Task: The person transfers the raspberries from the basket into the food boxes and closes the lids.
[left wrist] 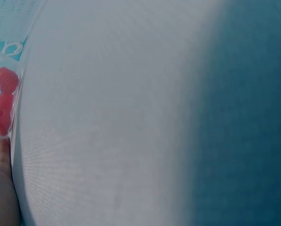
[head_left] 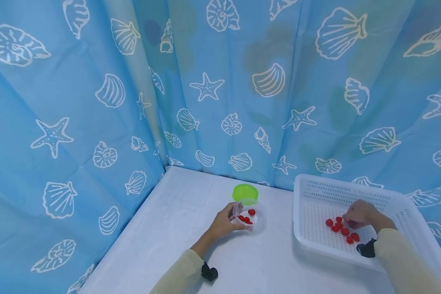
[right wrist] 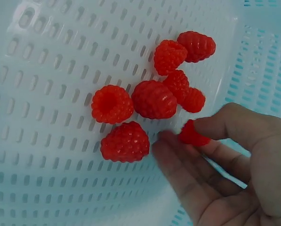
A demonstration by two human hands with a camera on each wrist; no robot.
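Observation:
My left hand [head_left: 226,222] grips the side of a small clear plastic tub [head_left: 259,220], with thumb and fingers around it. Several red raspberries [left wrist: 7,80] lie in the tub. On the right, my right hand [head_left: 364,214] reaches down into a white perforated basket [head_left: 312,216]. In the right wrist view, the right hand [right wrist: 225,174] pinches one raspberry [right wrist: 191,134] between thumb and a finger. Several other raspberries [right wrist: 154,100] are clustered on the basket floor beside the fingertips. In the left wrist view only part of the left hand [left wrist: 3,188] shows at the left edge.
A round green lid [head_left: 245,192] lies on the white-covered table [head_left: 183,204] just behind the tub. Blue curtains [head_left: 220,102] with white shell prints hang along the back and left. The raised basket rim [head_left: 297,212] stands between the two hands.

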